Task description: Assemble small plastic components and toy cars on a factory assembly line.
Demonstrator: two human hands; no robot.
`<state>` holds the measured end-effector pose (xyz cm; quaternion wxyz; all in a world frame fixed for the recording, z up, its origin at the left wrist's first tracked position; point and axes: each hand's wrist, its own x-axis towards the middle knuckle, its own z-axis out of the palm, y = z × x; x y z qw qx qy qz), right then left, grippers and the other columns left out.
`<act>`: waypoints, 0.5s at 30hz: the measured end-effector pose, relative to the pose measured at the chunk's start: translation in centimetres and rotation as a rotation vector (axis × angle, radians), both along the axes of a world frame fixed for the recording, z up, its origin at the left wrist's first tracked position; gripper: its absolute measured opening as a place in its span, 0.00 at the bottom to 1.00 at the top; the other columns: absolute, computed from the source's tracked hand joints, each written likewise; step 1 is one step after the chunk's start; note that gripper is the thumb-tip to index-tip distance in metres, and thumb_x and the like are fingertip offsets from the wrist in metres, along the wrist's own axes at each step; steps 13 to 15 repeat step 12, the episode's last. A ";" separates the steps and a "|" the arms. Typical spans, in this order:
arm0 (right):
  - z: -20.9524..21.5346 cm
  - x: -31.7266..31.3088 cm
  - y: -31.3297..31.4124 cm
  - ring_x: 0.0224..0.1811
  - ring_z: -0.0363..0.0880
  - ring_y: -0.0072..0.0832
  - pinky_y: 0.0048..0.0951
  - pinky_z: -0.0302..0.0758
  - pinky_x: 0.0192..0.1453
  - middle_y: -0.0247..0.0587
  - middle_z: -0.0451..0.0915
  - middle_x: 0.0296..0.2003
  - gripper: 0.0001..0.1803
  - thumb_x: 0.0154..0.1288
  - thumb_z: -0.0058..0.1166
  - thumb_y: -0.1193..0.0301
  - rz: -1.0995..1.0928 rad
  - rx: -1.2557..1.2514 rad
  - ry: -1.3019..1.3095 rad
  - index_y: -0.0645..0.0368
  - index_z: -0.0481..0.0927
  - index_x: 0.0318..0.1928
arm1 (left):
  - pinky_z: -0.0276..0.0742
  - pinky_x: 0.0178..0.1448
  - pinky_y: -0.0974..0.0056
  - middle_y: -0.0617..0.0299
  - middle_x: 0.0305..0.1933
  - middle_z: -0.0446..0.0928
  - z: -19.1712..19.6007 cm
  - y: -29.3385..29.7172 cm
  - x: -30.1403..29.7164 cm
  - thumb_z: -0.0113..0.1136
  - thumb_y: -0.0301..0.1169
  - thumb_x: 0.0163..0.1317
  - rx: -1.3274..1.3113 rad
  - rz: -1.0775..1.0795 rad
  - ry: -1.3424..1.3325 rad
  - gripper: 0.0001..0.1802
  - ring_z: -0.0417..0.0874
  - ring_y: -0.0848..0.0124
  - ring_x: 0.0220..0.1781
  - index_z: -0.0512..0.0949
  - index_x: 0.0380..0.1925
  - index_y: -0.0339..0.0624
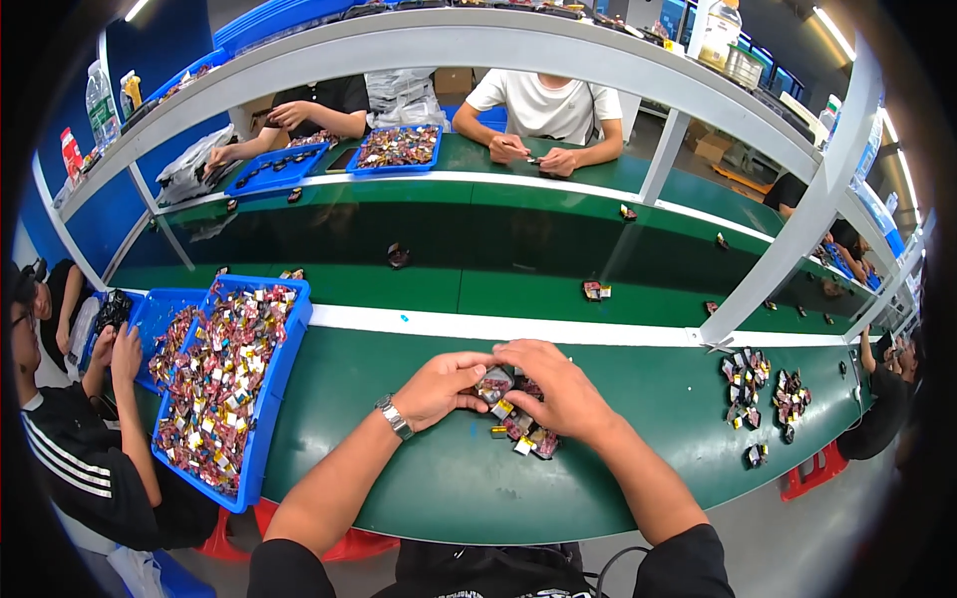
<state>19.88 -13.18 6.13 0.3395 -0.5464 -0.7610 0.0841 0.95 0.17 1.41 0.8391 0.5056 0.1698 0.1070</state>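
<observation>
Near the middle of the green table my left hand (439, 391), with a metal watch at the wrist, pinches a small dark electronic part (493, 383) between thumb and fingers. My right hand (558, 397) curves over the same part from the other side, its fingertips meeting the left hand's. Its palm and some fingertips are hidden, so its grip is not clear. Just below the hands lies a small pile of similar parts (524, 435) with red wires and yellow and white labels. The right thumb is close above this pile.
A blue tray (299, 329) heaped with wired parts stands at my left. More dark parts (746, 387) lie in clusters at the right. Beyond a white rail (508, 326) a green belt (429, 284) carries scattered parts. A slanted white post (768, 294) rises at the right. Co-workers sit around.
</observation>
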 end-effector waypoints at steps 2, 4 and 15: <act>-0.7 -0.2 -0.1 0.63 0.73 0.45 0.41 0.74 0.65 0.47 0.75 0.60 0.25 0.58 0.65 0.75 -0.041 0.024 0.000 0.60 0.77 0.58 | 0.85 0.55 0.63 0.57 0.54 0.78 0.3 -0.6 0.4 0.48 0.31 0.77 0.005 0.062 -0.007 0.21 0.83 0.71 0.51 0.69 0.66 0.35; -1.1 -0.8 -0.2 0.63 0.73 0.44 0.41 0.74 0.64 0.43 0.75 0.60 0.20 0.56 0.66 0.77 -0.108 0.041 0.041 0.58 0.81 0.52 | 0.84 0.61 0.61 0.55 0.57 0.77 0.5 -1.0 0.6 0.48 0.28 0.76 0.019 0.126 -0.017 0.23 0.83 0.69 0.55 0.67 0.68 0.35; -1.5 -0.8 -0.3 0.63 0.72 0.45 0.42 0.74 0.64 0.43 0.75 0.59 0.14 0.55 0.68 0.75 -0.108 0.083 -0.070 0.57 0.82 0.44 | 0.83 0.62 0.58 0.55 0.54 0.80 1.0 -2.5 0.8 0.49 0.27 0.76 0.110 0.200 0.059 0.21 0.83 0.67 0.56 0.68 0.67 0.39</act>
